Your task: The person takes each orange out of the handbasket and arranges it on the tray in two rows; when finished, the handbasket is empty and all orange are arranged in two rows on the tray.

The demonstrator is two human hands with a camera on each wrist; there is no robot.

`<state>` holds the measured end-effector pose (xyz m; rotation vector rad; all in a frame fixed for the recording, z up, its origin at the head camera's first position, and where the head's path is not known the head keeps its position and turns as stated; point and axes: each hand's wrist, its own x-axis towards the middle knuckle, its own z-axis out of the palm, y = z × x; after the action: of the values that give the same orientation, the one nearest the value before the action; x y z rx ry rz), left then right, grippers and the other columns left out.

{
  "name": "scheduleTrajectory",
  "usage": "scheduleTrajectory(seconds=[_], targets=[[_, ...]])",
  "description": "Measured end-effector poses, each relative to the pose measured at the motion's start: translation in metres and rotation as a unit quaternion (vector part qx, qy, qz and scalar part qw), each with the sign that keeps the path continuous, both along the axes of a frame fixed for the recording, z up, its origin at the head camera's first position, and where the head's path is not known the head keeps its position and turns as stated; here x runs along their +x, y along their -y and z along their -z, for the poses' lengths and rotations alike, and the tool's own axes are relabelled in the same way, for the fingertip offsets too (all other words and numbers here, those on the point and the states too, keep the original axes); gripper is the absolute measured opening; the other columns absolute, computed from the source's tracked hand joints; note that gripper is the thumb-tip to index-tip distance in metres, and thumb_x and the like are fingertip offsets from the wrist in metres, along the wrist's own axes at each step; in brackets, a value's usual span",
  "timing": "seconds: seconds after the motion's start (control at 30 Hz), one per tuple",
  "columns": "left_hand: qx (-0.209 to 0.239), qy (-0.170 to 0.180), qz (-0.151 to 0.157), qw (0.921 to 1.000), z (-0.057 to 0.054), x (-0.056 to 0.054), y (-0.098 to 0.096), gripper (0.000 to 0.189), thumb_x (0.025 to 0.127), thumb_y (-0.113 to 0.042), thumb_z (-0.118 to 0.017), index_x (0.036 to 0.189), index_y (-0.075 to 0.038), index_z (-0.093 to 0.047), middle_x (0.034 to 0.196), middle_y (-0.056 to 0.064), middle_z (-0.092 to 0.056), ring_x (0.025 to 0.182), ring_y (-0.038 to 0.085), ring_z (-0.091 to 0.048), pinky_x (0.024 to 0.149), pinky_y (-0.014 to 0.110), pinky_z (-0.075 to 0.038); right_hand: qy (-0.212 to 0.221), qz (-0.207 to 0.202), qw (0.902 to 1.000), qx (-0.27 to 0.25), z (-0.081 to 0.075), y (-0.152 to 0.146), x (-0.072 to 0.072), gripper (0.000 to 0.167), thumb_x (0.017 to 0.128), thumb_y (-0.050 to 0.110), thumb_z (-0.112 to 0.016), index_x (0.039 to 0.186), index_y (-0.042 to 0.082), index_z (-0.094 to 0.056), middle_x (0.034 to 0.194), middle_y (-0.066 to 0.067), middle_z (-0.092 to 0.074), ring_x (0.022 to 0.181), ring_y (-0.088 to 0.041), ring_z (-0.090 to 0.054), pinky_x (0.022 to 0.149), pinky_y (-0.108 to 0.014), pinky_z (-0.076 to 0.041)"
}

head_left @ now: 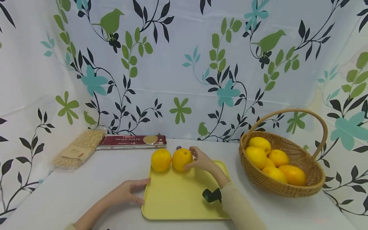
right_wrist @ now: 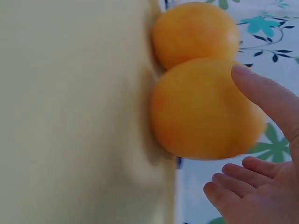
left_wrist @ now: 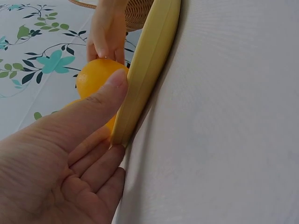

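Two oranges rest side by side at the far left end of a yellow tray: a left orange and a right orange. My right hand is at the right side of the right orange, thumb and fingers spread apart. In the right wrist view, its thumb overlaps the near orange; contact is hard to tell. My left hand is at the tray's left edge with fingers loosely extended. In the left wrist view, its thumb and fingertips lie against the tray's rim.
To the right stands a wicker basket with a tall handle, holding several yellow and orange fruits. A bag of pale grains and a red spaghetti pack lie at the back left. Behind the table hangs a patterned cloth.
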<state>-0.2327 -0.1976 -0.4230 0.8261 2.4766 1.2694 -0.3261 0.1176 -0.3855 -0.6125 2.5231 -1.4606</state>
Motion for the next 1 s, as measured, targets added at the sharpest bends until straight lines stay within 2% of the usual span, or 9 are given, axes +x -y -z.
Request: scheduleTrajectory(seconds=[0.1,0.3,0.4,0.5,0.7,0.83,0.9,1.0], targets=[[-0.001,-0.003,-0.004,1.0,0.001,0.001,0.0,0.069,0.069,-0.027,-0.075,0.128,-0.003,-0.048,0.131,0.01,-0.045,0.12,0.035,-0.037,0.097,0.049,-0.028,-0.022,0.0,0.9996,0.016,-0.02,-0.008,0.007,0.086,0.066,0.015,-0.08,0.133,-0.005,-0.03,0.137,-0.02,-0.032,0.125,-0.033,-0.029,0.101,-0.044,-0.03],[-0.002,-0.012,-0.002,0.9999,0.001,0.003,-0.001,0.068,0.069,-0.028,-0.075,0.126,-0.002,-0.05,0.129,0.01,-0.047,0.119,0.035,-0.039,0.097,0.048,-0.03,-0.085,-0.033,0.9943,0.055,-0.067,-0.031,0.027,0.08,0.07,0.019,-0.077,0.131,-0.006,-0.033,0.135,-0.021,-0.035,0.124,-0.032,-0.031,0.099,-0.043,-0.033],[0.001,-0.014,-0.002,0.9999,0.0,0.002,-0.001,0.068,0.069,-0.028,-0.075,0.126,-0.001,-0.05,0.129,0.011,-0.047,0.118,0.035,-0.039,0.097,0.048,-0.03,-0.096,-0.03,0.9937,0.05,-0.087,-0.045,0.036,0.075,0.073,0.018,-0.075,0.13,-0.007,-0.034,0.133,-0.021,-0.037,0.124,-0.033,-0.032,0.099,-0.042,-0.033],[0.005,-0.008,0.001,1.0,-0.001,0.001,-0.001,0.068,0.069,-0.027,-0.075,0.126,-0.001,-0.05,0.13,0.012,-0.046,0.118,0.035,-0.039,0.097,0.047,-0.03,-0.091,-0.015,0.9951,0.038,-0.101,-0.061,0.04,0.073,0.075,0.018,-0.073,0.131,-0.006,-0.033,0.134,-0.022,-0.036,0.125,-0.033,-0.03,0.101,-0.042,-0.03],[-0.003,-0.001,0.004,1.0,0.0,0.0,0.0,0.068,0.07,-0.027,-0.075,0.127,0.0,-0.048,0.13,0.013,-0.045,0.119,0.036,-0.038,0.097,0.048,-0.029,-0.097,0.025,0.9949,0.001,-0.114,-0.095,0.046,0.067,0.08,0.015,-0.069,0.132,-0.005,-0.032,0.135,-0.022,-0.034,0.125,-0.033,-0.03,0.102,-0.044,-0.027],[-0.007,-0.001,0.002,1.0,0.0,0.0,0.0,0.069,0.069,-0.028,-0.075,0.127,0.0,-0.048,0.13,0.012,-0.045,0.119,0.036,-0.038,0.097,0.049,-0.028,-0.121,0.064,0.9905,-0.011,-0.117,-0.117,0.055,0.059,0.083,0.022,-0.065,0.128,-0.004,-0.038,0.133,-0.021,-0.038,0.123,-0.034,-0.034,0.101,-0.045,-0.03],[-0.01,-0.006,0.0,0.9999,-0.001,0.0,-0.001,0.07,0.069,-0.029,-0.075,0.127,-0.001,-0.048,0.13,0.012,-0.046,0.119,0.035,-0.038,0.097,0.049,-0.028,-0.138,0.088,0.9866,-0.009,-0.115,-0.129,0.058,0.053,0.083,0.028,-0.064,0.123,-0.001,-0.043,0.13,-0.017,-0.043,0.12,-0.033,-0.038,0.098,-0.043,-0.034],[-0.015,-0.016,-0.001,0.9998,-0.001,0.0,-0.001,0.07,0.069,-0.031,-0.075,0.127,-0.001,-0.049,0.129,0.012,-0.047,0.119,0.035,-0.039,0.097,0.048,-0.029,-0.157,0.118,0.9795,-0.045,-0.099,-0.156,0.047,0.041,0.084,0.026,-0.063,0.117,0.004,-0.051,0.124,-0.011,-0.051,0.113,-0.026,-0.046,0.091,-0.033,-0.043]])
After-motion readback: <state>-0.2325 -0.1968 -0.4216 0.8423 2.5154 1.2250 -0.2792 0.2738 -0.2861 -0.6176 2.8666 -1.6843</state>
